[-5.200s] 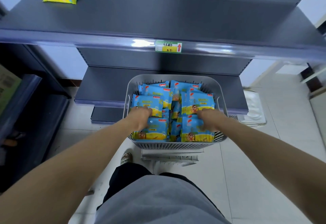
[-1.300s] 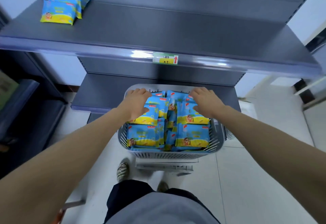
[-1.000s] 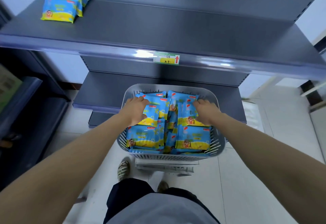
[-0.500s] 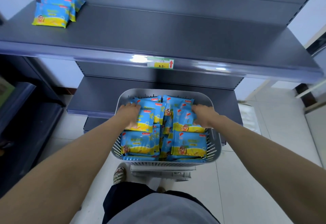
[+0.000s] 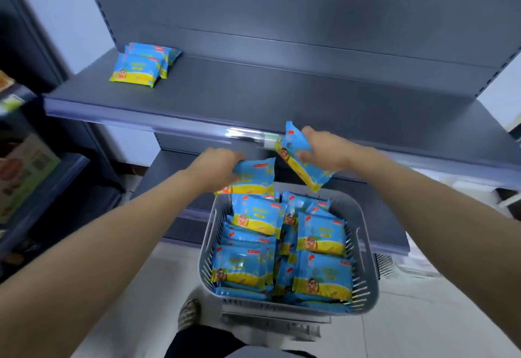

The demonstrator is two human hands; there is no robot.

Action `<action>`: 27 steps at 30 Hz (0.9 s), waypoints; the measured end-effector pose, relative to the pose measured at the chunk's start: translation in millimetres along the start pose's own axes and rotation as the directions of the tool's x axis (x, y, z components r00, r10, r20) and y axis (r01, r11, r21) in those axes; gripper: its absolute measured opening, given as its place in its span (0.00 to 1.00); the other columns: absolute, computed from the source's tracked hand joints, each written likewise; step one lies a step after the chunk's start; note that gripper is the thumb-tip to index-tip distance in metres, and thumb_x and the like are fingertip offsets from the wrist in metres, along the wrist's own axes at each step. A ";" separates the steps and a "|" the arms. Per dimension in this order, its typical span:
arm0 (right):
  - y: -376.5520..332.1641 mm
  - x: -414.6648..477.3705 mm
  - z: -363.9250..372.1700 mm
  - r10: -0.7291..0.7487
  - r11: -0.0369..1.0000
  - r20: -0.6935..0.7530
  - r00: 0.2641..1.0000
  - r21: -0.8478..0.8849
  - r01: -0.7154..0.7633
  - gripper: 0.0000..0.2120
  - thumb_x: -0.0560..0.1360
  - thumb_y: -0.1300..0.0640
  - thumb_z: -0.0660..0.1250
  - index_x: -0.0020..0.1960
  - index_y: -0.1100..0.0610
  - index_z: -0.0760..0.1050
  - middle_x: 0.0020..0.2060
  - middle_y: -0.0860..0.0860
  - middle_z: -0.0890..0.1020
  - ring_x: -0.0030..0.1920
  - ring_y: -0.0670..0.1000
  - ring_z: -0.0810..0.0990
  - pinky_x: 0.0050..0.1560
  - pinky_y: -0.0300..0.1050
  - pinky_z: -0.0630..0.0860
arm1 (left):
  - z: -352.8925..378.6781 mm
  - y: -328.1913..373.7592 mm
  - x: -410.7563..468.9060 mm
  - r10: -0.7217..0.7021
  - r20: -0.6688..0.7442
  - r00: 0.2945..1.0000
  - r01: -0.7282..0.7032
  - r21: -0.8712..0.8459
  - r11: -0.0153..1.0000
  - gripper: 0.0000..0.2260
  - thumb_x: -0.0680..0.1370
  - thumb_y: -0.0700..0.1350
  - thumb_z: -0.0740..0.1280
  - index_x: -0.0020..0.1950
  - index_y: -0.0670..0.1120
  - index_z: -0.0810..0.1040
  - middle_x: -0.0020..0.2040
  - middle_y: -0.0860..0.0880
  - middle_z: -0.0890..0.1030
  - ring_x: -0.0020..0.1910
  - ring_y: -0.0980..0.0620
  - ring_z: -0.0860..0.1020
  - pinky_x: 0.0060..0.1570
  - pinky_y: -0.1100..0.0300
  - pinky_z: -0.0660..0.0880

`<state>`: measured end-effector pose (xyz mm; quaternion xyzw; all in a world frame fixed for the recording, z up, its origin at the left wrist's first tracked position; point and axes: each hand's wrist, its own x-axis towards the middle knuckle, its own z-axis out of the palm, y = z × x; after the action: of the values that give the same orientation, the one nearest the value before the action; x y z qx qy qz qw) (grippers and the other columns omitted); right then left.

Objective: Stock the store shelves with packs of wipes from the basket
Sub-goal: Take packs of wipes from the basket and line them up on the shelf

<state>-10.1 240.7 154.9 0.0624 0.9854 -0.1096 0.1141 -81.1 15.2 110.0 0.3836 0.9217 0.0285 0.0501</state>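
Note:
A grey slatted basket [image 5: 363,247] holds several blue-and-yellow packs of wipes [image 5: 321,233]. My left hand [image 5: 217,166] grips one pack [image 5: 253,175], held flat just above the basket's far rim. My right hand [image 5: 324,151] grips another pack [image 5: 298,160], tilted on end, in front of the shelf edge. On the dark grey shelf [image 5: 282,95] two packs [image 5: 141,65] lie at the far left, one behind the other.
A lower shelf [image 5: 169,177] sits behind the basket. A dark rack with boxed goods [image 5: 25,177] stands at the left. The shelf's front rail carries a price tag, partly hidden by the right pack. White tiled floor [image 5: 423,315] lies to the right; my shoe [image 5: 189,311] shows below the basket.
Both hands have lifted out of the basket, each with a pack, up toward the shelf edge. The view has tilted up, so more of the shelf's back panel shows.

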 end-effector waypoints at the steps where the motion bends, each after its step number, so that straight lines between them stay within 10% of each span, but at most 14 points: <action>1: -1.2 1.4 -8.0 0.000 0.999 -0.022 1.000 0.042 0.001 0.17 0.78 0.52 0.63 0.58 0.61 0.63 0.51 0.61 0.76 0.46 0.59 0.75 0.41 0.46 0.66 | -6.0 0.9 -0.1 -0.002 -0.018 1.000 0.002 -0.033 0.999 0.11 0.74 0.46 0.66 0.54 0.44 0.74 0.51 0.43 0.80 0.50 0.41 0.77 0.46 0.54 0.71; 18: -244.3 251.9 -71.5 -0.225 0.835 -0.166 0.960 0.476 0.278 0.13 0.71 0.73 0.65 0.54 0.63 0.72 0.44 0.56 0.74 0.35 0.45 0.73 0.27 0.32 0.66 | -125.1 -271.9 -6.5 -0.303 -0.207 0.930 0.212 -0.370 0.904 0.10 0.69 0.40 0.72 0.48 0.48 0.78 0.40 0.47 0.79 0.39 0.46 0.77 0.42 0.56 0.74; 24: -284.4 327.6 -34.9 -0.181 0.854 -0.138 0.974 0.468 0.225 0.17 0.70 0.70 0.69 0.59 0.63 0.75 0.49 0.53 0.73 0.53 0.50 0.72 0.56 0.46 0.72 | -117.4 -347.4 15.3 -0.322 -0.070 0.944 0.253 -0.473 0.844 0.10 0.70 0.37 0.71 0.44 0.51 0.76 0.39 0.48 0.78 0.35 0.50 0.75 0.35 0.60 0.73; 27: -287.6 347.7 -30.8 -0.134 0.876 -0.122 0.983 0.450 0.175 0.18 0.70 0.65 0.71 0.60 0.59 0.76 0.50 0.53 0.74 0.54 0.51 0.74 0.52 0.42 0.71 | -111.1 -370.9 32.4 -0.283 -0.009 0.959 0.249 -0.448 0.859 0.10 0.70 0.37 0.72 0.43 0.51 0.76 0.36 0.52 0.76 0.36 0.52 0.74 0.35 0.63 0.69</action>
<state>-395.1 3.4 159.3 0.0132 0.9374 -0.3453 0.0441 -377.7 -224.5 184.3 0.2296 0.9363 0.2442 0.1048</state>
